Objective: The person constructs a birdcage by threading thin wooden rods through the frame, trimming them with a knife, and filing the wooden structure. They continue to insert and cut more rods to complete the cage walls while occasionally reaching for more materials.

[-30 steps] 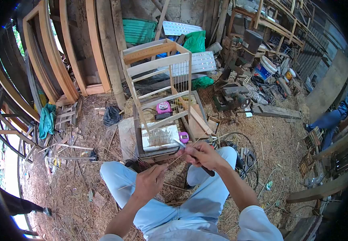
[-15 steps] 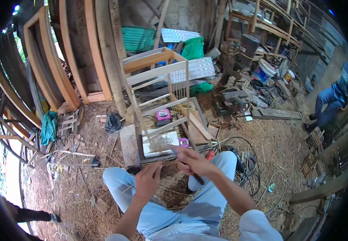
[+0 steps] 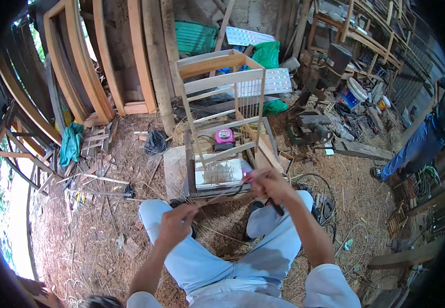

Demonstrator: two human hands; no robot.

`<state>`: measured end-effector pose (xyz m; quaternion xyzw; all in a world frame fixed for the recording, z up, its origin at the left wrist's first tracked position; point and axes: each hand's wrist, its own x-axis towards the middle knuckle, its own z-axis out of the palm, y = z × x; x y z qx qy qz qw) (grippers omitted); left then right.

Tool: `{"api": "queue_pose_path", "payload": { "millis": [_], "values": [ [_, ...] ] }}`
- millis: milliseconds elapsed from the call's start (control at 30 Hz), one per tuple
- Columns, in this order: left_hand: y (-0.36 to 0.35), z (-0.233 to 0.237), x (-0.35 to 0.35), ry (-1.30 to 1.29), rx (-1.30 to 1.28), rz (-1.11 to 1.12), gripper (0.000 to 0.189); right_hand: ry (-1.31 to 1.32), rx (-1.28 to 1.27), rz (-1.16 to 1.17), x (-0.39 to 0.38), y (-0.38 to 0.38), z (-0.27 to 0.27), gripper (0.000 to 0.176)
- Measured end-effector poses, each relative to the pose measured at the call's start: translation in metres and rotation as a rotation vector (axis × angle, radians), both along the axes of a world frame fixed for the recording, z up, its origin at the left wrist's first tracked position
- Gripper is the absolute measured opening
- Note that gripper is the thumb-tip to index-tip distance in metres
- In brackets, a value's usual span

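Observation:
My left hand (image 3: 175, 224) pinches one end of a thin wooden strip (image 3: 214, 200) above my knees. My right hand (image 3: 274, 189) is closed around the dark handle of a knife (image 3: 277, 207); its blade is blurred near the strip's far end. Just beyond the hands, a white slab (image 3: 221, 172) with a worn grey patch lies on a low wooden bench (image 3: 192, 172). Behind my right fingers a purple tape measure (image 3: 246, 173) is partly hidden. A pink tape measure (image 3: 225, 136) rests farther back, beside a small dark block.
A small wooden frame with thin bars (image 3: 222, 79) stands on the bench. Wooden frames (image 3: 73, 61) lean along the left wall. A black cable (image 3: 330, 192) loops on the shaving-covered floor at right. A person in blue trousers (image 3: 409, 149) is at far right.
My hands have moved apart, the right one going up and right with the knife. The view has shifted, so the bench sits farther right. The person at right has changed posture.

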<state>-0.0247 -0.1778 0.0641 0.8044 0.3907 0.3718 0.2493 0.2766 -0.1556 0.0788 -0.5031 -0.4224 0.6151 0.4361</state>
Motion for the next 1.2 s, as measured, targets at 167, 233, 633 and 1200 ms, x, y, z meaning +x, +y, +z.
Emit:
{"api": "queue_pose_path", "payload": {
  "millis": [167, 233, 633, 1200],
  "values": [
    [0.008, -0.024, -0.077, -0.028, -0.006, 0.324, 0.012, -0.102, -0.010, -0.311, 0.072, 0.019, 0.003, 0.030],
    [0.007, -0.023, -0.050, -0.079, -0.187, 0.269, 0.012, -0.076, -0.013, -0.201, 0.049, 0.019, -0.003, 0.027],
    [-0.004, 0.014, 0.010, -0.122, -0.218, 0.050, 0.015, 0.260, -0.019, 0.277, -0.069, 0.004, 0.000, 0.032],
    [-0.005, -0.015, -0.035, -0.296, -0.390, 0.212, 0.012, -0.054, 0.019, -0.026, 0.020, 0.007, 0.022, 0.044]
  ]
}}
